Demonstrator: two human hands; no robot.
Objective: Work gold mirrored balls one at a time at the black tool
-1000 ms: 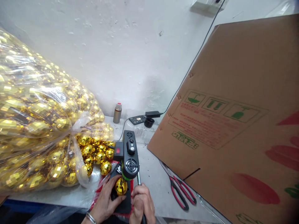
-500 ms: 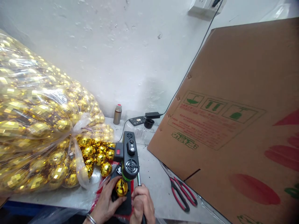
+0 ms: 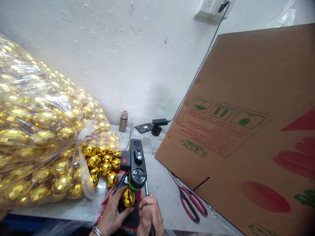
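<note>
A gold mirrored ball (image 3: 128, 198) sits on the black base of a small bench drill press (image 3: 137, 164), right under its head. My left hand (image 3: 113, 208) wraps the ball from the left, fingers behind it and thumb in front. A metal bangle circles that wrist. On the right side of the machine, my right hand (image 3: 150, 214) is closed around the lever handle (image 3: 147, 188), whose metal rod shows above the fist. Whether the tool tip touches the ball is hidden by the head. Several loose gold balls (image 3: 106, 168) lie left of the machine.
A big clear bag (image 3: 44, 131) of gold balls fills the left. Red-handled scissors (image 3: 192, 203) lie right of my right hand, beside a large cardboard box (image 3: 228, 124). Behind are a thermos flask (image 3: 123, 121), a black cap (image 3: 156, 130) and a power adapter (image 3: 159, 122) with its cable.
The view has shifted very slightly. Both hands, the ball and the lever stay in practically the same places.
</note>
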